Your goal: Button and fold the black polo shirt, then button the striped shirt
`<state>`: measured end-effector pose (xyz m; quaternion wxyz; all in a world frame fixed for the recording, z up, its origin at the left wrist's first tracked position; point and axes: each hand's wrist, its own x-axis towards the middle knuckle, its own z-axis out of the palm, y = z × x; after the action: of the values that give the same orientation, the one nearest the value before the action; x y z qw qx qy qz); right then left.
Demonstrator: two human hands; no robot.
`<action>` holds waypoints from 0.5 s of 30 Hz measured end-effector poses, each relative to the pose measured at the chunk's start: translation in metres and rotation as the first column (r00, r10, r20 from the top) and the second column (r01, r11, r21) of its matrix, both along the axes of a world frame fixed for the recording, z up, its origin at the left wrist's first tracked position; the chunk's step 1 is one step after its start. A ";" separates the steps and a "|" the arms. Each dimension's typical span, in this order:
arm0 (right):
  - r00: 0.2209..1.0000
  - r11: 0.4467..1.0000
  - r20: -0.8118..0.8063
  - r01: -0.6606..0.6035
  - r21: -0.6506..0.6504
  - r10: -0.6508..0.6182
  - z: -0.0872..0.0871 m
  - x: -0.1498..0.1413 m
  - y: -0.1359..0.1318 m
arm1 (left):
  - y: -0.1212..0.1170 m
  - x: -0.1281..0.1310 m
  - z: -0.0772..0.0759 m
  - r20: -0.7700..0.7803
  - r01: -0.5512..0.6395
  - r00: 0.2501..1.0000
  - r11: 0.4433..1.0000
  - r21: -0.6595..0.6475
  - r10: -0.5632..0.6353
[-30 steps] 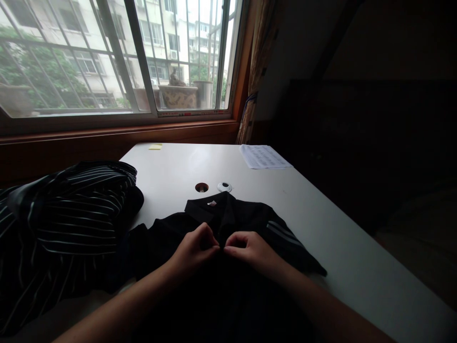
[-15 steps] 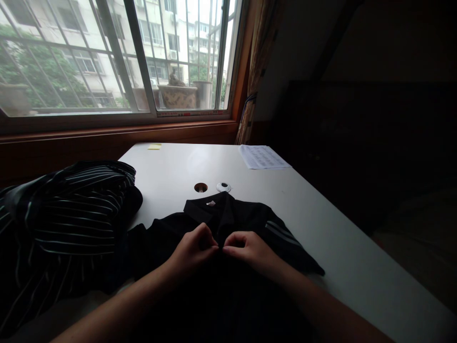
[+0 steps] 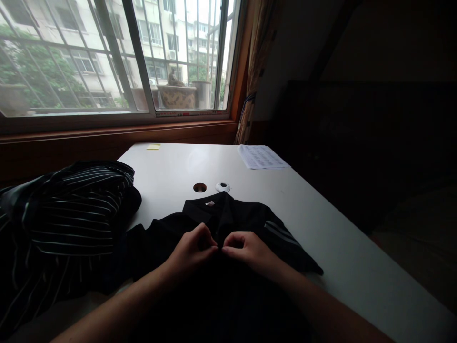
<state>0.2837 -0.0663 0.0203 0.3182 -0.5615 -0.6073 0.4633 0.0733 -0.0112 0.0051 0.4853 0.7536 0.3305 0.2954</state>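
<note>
Left hand point(image 3: 191, 248) and right hand point(image 3: 252, 248), equally near, pinch fingers point(image 3: 203, 230) together, apparently on the dark shirt point(image 3: 246, 212), whose length runs away between them.

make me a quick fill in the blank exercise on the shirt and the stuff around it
1. The left hand and right hand pinch at the black shirt, whose part nearest the window is its ____.
2. The sticky note is coloured ____.
3. In the picture, the striped cloth lies on the shirt's ____ side.
4. Beside the window hangs a tied ____.

Missing words: collar; yellow; left; curtain
</note>
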 end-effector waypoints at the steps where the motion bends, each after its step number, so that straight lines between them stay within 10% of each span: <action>1: 1.000 1.000 0.003 0.001 0.001 -0.001 0.000 0.000 0.000 | 0.000 0.000 0.001 -0.001 0.000 1.000 1.000 -0.003 0.000; 15: 0.999 0.999 0.048 -0.012 0.039 0.010 -0.004 0.001 0.000 | 0.000 0.001 0.004 -0.052 0.039 0.998 0.998 0.046 -0.037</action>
<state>0.2844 -0.0664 0.0167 0.3121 -0.5626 -0.6269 0.4394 0.0742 -0.0108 0.0090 0.4645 0.7781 0.3215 0.2746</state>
